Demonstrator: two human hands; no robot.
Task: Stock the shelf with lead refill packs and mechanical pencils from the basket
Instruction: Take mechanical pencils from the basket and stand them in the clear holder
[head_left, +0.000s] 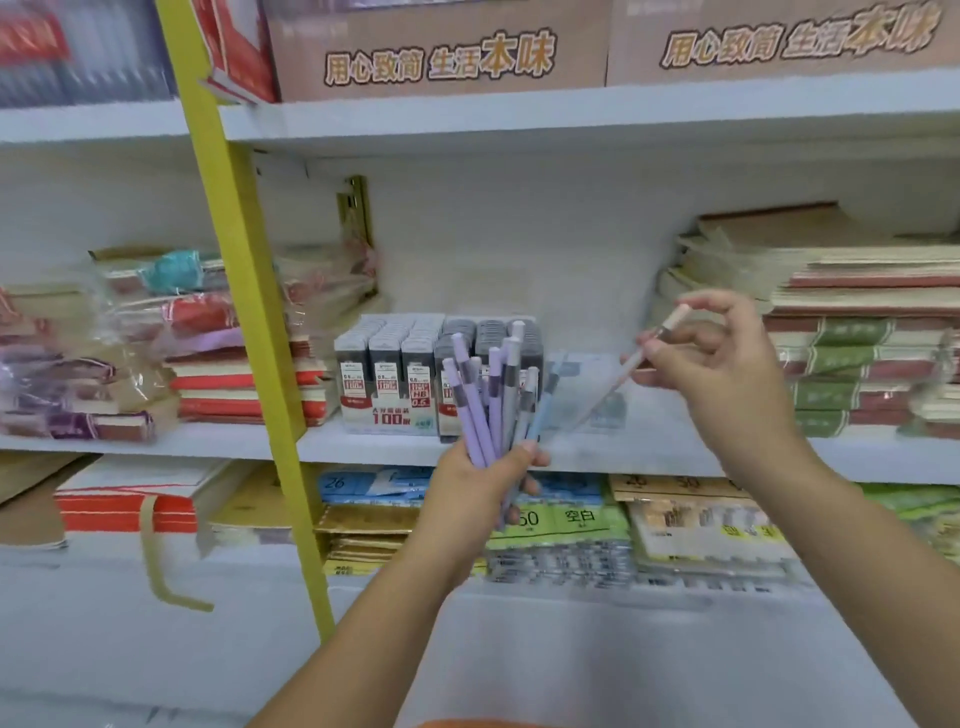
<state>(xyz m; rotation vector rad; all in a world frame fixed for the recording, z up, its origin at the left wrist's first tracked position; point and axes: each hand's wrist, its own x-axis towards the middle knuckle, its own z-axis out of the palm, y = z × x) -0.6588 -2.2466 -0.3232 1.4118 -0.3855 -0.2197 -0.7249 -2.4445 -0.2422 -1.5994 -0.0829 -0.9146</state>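
My left hand (483, 480) grips a fanned bunch of mechanical pencils (491, 395), mostly purple with grey bands, held upright in front of the middle shelf (363, 447). Behind the bunch, lead refill packs (395, 374) stand in rows on that shelf. My right hand (722, 358) pinches a single pale pink pencil (652, 345) near its cap, tilted with its tip pointing down-left toward a clear plastic holder (587, 389) that stands right of the refill packs. The basket is not in view.
Stacks of wrapped notebooks sit on the shelf at left (156, 353) and at right (857, 332). A yellow upright post (249, 312) crosses the shelves. Paper packs (566, 519) fill the lower shelf, and cardboard boxes (441, 47) sit on top.
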